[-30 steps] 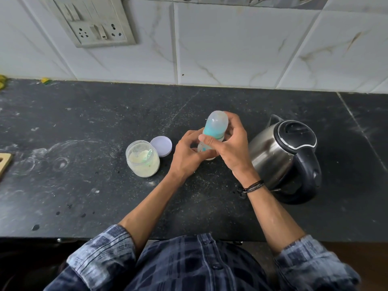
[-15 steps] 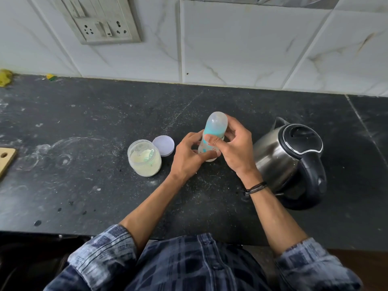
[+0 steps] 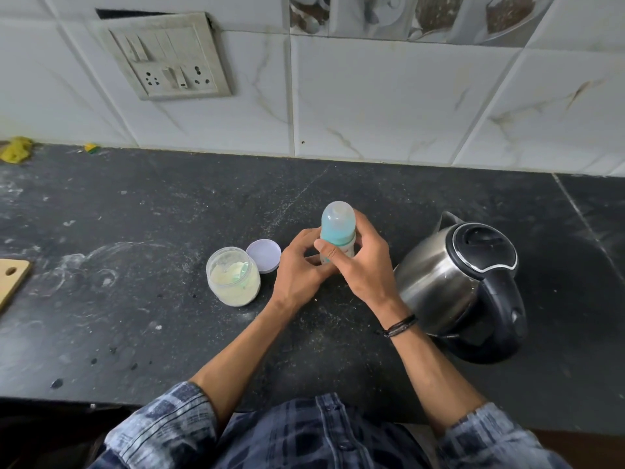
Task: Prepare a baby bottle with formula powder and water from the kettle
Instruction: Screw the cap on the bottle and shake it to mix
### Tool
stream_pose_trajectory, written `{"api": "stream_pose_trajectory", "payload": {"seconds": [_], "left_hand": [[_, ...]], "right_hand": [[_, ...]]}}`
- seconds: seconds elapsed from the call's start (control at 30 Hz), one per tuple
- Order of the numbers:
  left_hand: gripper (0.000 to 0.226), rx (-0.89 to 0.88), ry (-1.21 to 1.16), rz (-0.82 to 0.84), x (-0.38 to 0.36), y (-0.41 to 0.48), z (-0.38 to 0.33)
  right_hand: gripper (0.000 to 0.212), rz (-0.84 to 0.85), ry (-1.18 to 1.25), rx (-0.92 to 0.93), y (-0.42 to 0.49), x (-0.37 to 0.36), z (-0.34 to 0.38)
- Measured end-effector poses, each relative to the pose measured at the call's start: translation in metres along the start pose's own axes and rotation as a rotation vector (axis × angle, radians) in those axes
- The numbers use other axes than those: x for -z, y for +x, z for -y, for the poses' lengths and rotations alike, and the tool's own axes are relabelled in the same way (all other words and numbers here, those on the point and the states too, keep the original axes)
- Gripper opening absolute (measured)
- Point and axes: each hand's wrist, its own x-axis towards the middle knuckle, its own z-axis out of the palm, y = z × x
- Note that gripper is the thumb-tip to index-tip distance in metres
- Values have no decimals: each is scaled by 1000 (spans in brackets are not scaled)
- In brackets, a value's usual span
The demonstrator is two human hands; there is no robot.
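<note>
Tight either side of baby bottle (image 3: 338, 228), held upright at middle of bench (image 3: 135, 214): steel kettle (image 3: 439, 286) with black top and handle close on right, open plastic powder jar (image 3: 233, 279) on left, round white lid (image 3: 263, 254) flat just behind jar. Wooden board (image 3: 12, 280) at left edge. Left hand (image 3: 299, 269) fingers curled round bottle base, right hand (image 3: 363, 265) fingers wrapped at teal collar under clear domed cap. Bench dark, speckled, dusty.

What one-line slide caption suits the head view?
Left hand and right hand hold a capped baby bottle between an open powder jar and a steel kettle.
</note>
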Motion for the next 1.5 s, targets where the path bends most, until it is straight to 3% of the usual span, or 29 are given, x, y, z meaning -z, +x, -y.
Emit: {"api": "stream_pose_trajectory", "payload": {"seconds": [0.6,1.03,1.17,1.37,1.5], "left_hand": [[43,-50,196,-181,-6,1,12],[40,-73,272,-320,-21,-5,15],[43,-49,233,-299,-21,-7,16],[43,-38,154,-204,-11,0,14],[42,-56,102,-151,-7,4,13]], "right_hand": [[41,-190,-98,-74,4,-15,8],[45,-264,-88,-95,2,-23,9],[46,-209,-62,-94,2,-22,6],[52,70,112,-86,15,1,0],[55,117,131,-28,17,11,-2]]}}
